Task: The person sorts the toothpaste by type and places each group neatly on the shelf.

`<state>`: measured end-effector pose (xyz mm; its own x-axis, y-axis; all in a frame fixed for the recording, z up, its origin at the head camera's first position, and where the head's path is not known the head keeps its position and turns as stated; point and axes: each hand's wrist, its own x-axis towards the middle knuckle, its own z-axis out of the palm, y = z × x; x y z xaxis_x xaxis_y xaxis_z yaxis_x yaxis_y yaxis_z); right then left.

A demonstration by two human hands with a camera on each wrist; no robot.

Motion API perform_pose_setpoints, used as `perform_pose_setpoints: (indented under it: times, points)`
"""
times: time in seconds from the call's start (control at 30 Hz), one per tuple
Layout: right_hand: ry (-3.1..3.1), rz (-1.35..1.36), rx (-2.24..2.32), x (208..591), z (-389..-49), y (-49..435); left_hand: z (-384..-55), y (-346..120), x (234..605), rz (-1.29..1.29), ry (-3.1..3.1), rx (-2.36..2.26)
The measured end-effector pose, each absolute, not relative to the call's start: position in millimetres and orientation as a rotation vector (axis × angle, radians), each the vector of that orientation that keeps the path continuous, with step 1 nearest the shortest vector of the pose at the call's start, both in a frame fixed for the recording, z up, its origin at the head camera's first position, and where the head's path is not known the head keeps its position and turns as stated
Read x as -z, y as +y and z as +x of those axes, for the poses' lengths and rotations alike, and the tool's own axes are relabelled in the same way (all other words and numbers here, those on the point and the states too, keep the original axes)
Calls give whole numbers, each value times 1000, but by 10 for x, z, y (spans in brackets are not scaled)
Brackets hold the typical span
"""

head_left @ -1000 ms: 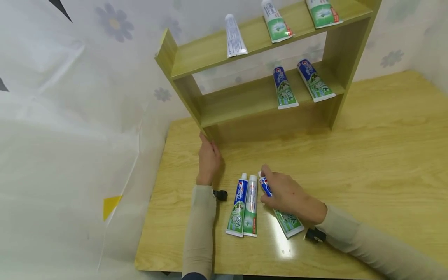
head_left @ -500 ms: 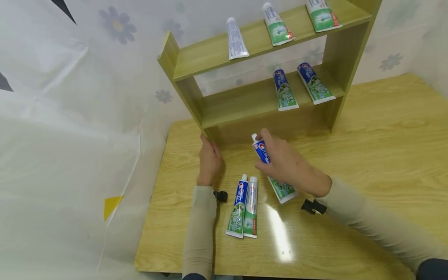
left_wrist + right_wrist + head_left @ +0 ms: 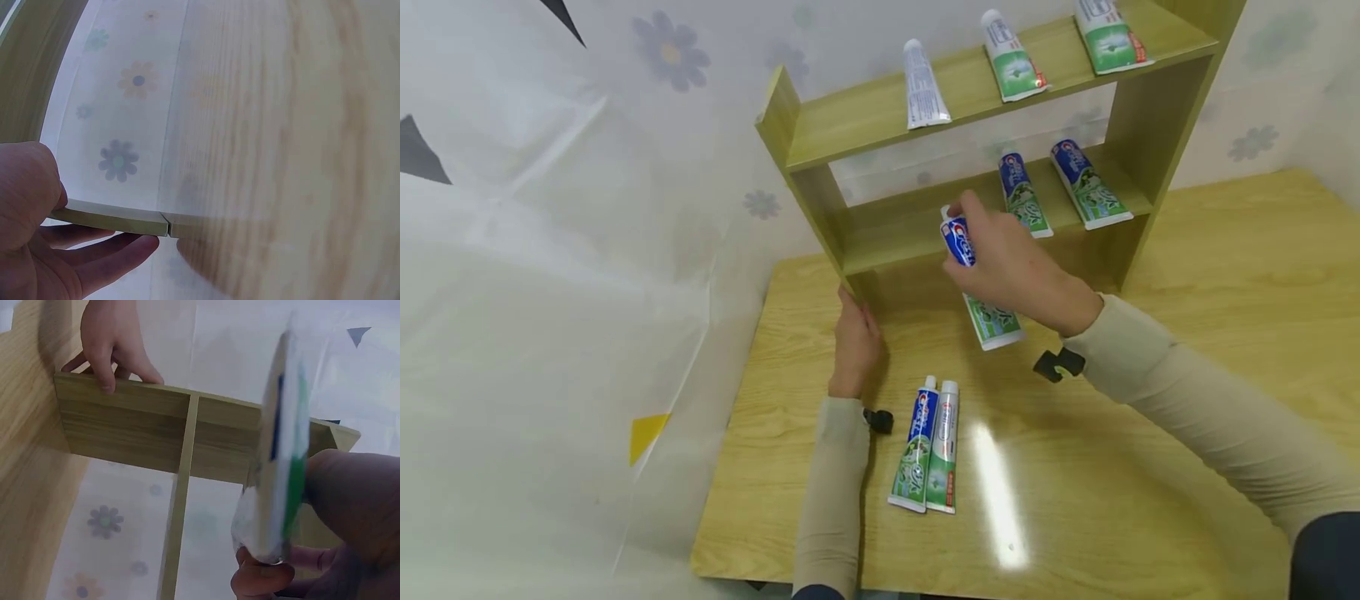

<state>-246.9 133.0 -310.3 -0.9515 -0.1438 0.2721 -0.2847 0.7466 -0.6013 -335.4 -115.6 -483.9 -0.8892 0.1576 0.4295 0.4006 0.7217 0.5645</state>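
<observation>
My right hand [image 3: 1018, 262] grips a blue-and-green toothpaste tube [image 3: 992, 323] by its upper half, cap end up and to the left. The tube overlaps the left part of the wooden shelf's middle board [image 3: 895, 233] in the head view. In the right wrist view the toothpaste tube [image 3: 284, 462] appears edge-on and blurred between thumb and fingers. My left hand [image 3: 856, 350] holds the lower left side panel of the shelf. The left wrist view has that panel [image 3: 119, 220] pinched between thumb and fingers.
On the table [image 3: 1210, 333] lie another blue-and-green tube [image 3: 916, 450] and a white-and-green tube [image 3: 943, 450], side by side. Two blue-and-green tubes [image 3: 1088, 185] occupy the middle board's right half. The top board holds a whitish tube [image 3: 925, 87] and two white-and-green tubes [image 3: 1017, 62].
My right hand has lifted the toothpaste tube off the table and carried it up and forward to the shelf's middle board. My left hand stays at the side panel.
</observation>
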Motion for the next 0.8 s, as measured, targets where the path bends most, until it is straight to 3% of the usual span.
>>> perform_pose_setpoints:
  times: [0.43,0.8]
  points:
    - [-2795,351,-752,2782,-3188,1249,-3329,-1162,4801,-420,-2606,1023]
    - [-2988,99,-979,2812,-3599,1321,-3329,-1140,4782,-417,-2595,1009]
